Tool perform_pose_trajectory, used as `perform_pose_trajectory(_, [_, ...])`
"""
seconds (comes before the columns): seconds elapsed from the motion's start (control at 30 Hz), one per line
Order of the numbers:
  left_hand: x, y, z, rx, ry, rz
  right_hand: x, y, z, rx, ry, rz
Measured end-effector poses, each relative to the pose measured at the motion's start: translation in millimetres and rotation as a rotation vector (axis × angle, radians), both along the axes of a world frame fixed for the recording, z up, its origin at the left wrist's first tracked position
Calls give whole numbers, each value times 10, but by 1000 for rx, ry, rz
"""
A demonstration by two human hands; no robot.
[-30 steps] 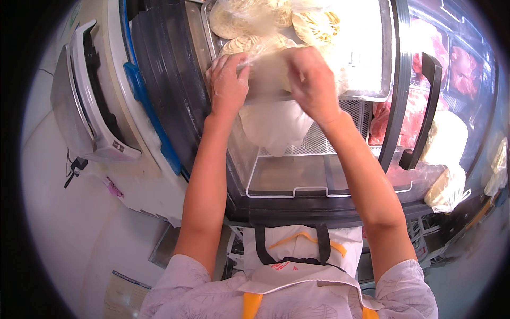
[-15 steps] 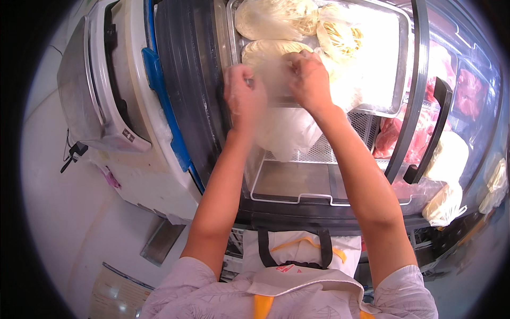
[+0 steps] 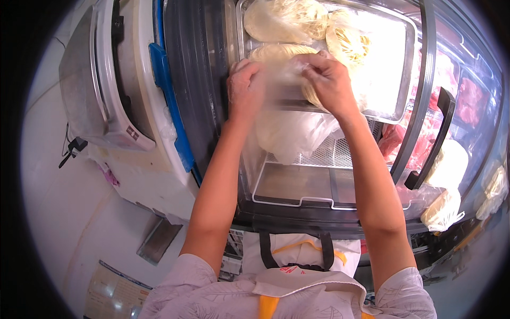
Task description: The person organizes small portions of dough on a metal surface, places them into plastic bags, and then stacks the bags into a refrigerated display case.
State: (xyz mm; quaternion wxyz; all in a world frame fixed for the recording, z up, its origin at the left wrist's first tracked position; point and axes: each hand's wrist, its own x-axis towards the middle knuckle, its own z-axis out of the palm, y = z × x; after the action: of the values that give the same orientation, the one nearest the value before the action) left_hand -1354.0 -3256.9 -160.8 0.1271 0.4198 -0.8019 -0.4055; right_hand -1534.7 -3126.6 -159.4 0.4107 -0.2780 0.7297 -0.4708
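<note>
Both hands are raised over the near part of a metal tray (image 3: pixel 329 112), gripping the mouth of a translucent plastic bag (image 3: pixel 292 135) that hangs below them. My left hand (image 3: pixel 244 87) has its fingers curled on the bag's left edge, near the tray's left side. With thumb and fingers pinched together, my right hand (image 3: pixel 328 80) holds the right edge. Thin film between the hands is smeared by motion. Just beyond lies a bundle of pale noodles (image 3: pixel 276 51), partly covered by the hands. Farther back in the tray are bagged noodles (image 3: pixel 287 20) and yellower noodles (image 3: pixel 351 42).
The tray sits inside a dark-framed chest cabinet with a wire rack (image 3: pixel 303 204). Red meat (image 3: pixel 419 138) shows behind a bar and a black handle (image 3: pixel 438 138) at the right. Bagged pale goods (image 3: pixel 443 208) rest on the right rim. A white appliance (image 3: pixel 90 95) stands left.
My right hand has shifted right, widening the gap between the hands and spreading the bag. The whole scene has slid slightly right in the view.
</note>
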Motion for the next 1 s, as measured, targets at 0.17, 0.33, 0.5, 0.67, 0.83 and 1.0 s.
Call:
perform_pose_trajectory(0.17, [53,64,371,287,171,51,-47,126,197,-97,-274,-154])
perform_pose_trajectory(0.33, [268,-69,638,708,594,343,-140,272,422,-172,-240,-260])
perform_pose_trajectory(0.5, [102,-32,965,444,596,357,-178,414,675,-84,137,-51])
perform_pose_trajectory(0.67, [131,-48,904,558,568,211,-218,500,665,-141,138,-69])
perform_pose_trajectory(0.83, [164,-15,936,591,523,270,-221,483,653,-145,231,-53])
perform_pose_trajectory(1.0, [133,27,947,557,474,237,-117,285,873,-244,666,130])
